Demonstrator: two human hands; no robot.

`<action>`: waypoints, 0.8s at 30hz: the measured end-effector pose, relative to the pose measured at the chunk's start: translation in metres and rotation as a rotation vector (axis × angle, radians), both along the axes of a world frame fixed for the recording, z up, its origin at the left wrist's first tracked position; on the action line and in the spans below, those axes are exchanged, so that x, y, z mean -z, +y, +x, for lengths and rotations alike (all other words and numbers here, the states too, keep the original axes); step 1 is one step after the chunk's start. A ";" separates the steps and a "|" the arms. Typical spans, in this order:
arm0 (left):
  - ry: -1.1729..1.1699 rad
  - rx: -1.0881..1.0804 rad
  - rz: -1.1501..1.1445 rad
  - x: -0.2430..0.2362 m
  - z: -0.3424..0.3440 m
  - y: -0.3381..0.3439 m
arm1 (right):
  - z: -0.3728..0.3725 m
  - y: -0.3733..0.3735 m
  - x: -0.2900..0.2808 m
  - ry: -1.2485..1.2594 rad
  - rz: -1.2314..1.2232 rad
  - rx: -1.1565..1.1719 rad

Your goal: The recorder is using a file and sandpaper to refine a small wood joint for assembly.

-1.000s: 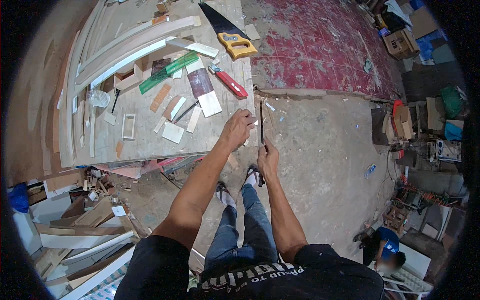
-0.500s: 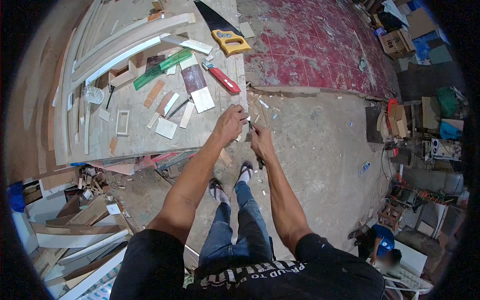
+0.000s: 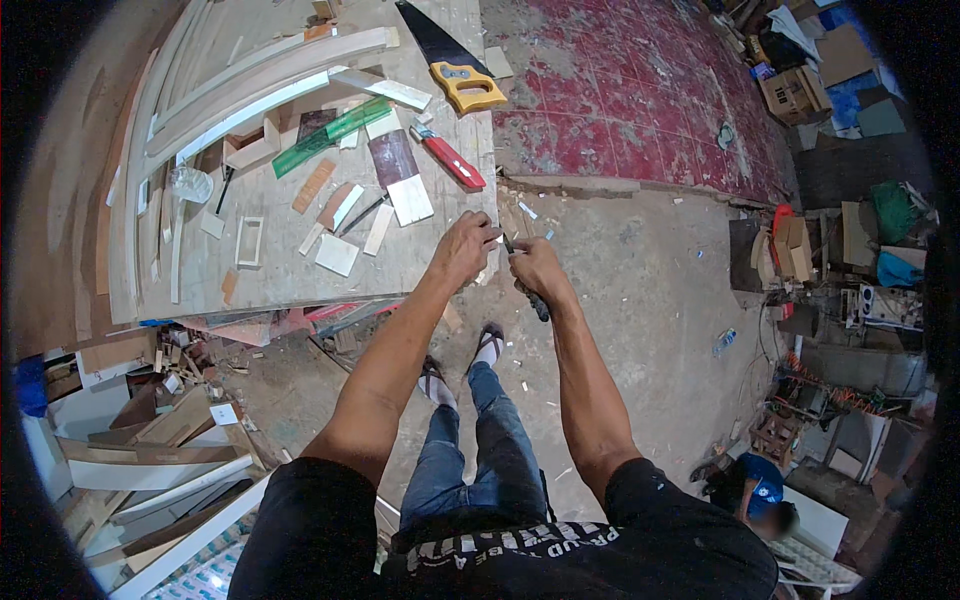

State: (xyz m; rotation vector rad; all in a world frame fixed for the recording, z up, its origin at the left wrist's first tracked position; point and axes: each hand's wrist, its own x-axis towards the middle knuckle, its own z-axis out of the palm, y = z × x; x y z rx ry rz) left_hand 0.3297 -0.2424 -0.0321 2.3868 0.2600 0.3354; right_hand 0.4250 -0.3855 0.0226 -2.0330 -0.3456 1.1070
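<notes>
At the table's right edge, my left hand (image 3: 467,249) pinches a small whitish piece (image 3: 497,238) in its fingertips. My right hand (image 3: 540,270) is closed around a dark-handled tool (image 3: 541,307), whose handle end sticks out below the fist. The tool's narrow front end meets the small piece between my hands; whether it is a knife or another cutter I cannot tell. On the table near my left hand lie a red utility knife (image 3: 448,160), a white-and-brown board (image 3: 407,190), a thin wood strip (image 3: 378,229) and a dark pen-like stick (image 3: 364,215).
The wooden table (image 3: 290,285) also bears a yellow-handled saw (image 3: 468,87), a green ruler (image 3: 332,138), a small wooden frame (image 3: 249,242) and a clear cup (image 3: 190,184). Scrap wood (image 3: 150,455) piles at lower left. Another person (image 3: 757,490) sits at lower right.
My right hand has moved slightly right and up, and the tool's handle has swung out to the right. My left hand stays nearly in place, still pinching the small piece.
</notes>
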 end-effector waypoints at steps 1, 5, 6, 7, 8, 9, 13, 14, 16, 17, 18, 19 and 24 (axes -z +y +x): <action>-0.003 0.000 0.003 0.000 0.001 0.001 | 0.003 0.001 0.003 0.007 -0.012 -0.034; -0.008 -0.001 0.019 -0.002 0.004 0.001 | 0.015 0.013 0.020 -0.082 -0.099 -0.119; 0.030 0.008 0.008 -0.003 0.003 -0.004 | 0.013 0.004 0.023 -0.049 -0.055 -0.092; 0.074 0.013 -0.002 -0.003 -0.001 -0.005 | 0.009 0.001 0.023 -0.008 -0.008 -0.070; 0.032 0.007 0.028 -0.002 -0.002 -0.001 | 0.008 0.001 0.024 0.000 -0.009 -0.080; 0.041 -0.002 0.027 -0.001 -0.004 0.001 | 0.007 0.002 0.024 -0.094 -0.015 -0.118; -0.004 -0.013 -0.005 -0.006 0.007 -0.002 | 0.017 0.007 0.027 -0.265 -0.102 -0.191; -0.024 -0.016 0.001 -0.004 0.008 -0.004 | 0.021 0.003 0.038 -0.270 -0.103 -0.194; 0.000 0.002 0.022 0.002 0.005 -0.001 | 0.025 -0.002 0.053 -0.247 -0.048 -0.147; 0.028 0.024 0.040 0.002 0.005 0.001 | 0.027 -0.004 0.050 -0.251 -0.041 -0.157; 0.023 0.012 0.047 0.002 0.003 0.001 | 0.027 -0.009 0.045 -0.390 -0.019 -0.117; -0.014 -0.016 0.029 -0.001 0.002 -0.005 | 0.028 -0.014 0.038 -0.530 -0.001 -0.070; -0.013 -0.160 0.022 -0.012 -0.029 0.009 | 0.009 0.043 -0.060 -0.796 0.014 -0.161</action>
